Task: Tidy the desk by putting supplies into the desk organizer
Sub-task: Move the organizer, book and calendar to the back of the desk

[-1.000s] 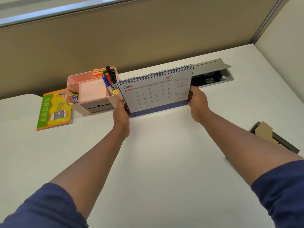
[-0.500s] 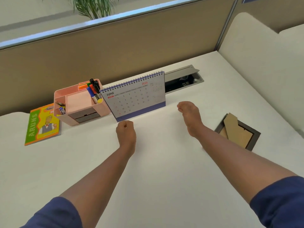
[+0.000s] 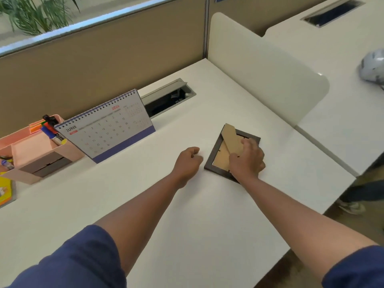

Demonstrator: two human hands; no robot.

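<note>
Both hands have left the desk calendar (image 3: pixel 110 129): right hand (image 3: pixel 247 161) fingers (image 3: pixel 248 142) now curl over the face-down picture frame (image 3: pixel 230 150) mid-frame on the worktop (image 3: pixel 187 215), left hand (image 3: pixel 188 163) loosely fisted, empty, beside it. Pink desk organizer (image 3: pixel 35 150) sits far left, markers (image 3: pixel 51 129) inside.

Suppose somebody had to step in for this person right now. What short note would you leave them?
Right hand: resting on the picture frame, which lies face down on the desk; fingers curl at its cardboard stand. A firm grip can't be confirmed.
Left hand: loosely closed, empty, just left of the frame.
Done: markers stand in the pink organizer; the calendar stands upright beside it.
Left: deal with the frame; a yellow booklet lies at the desk's left edge.
</note>
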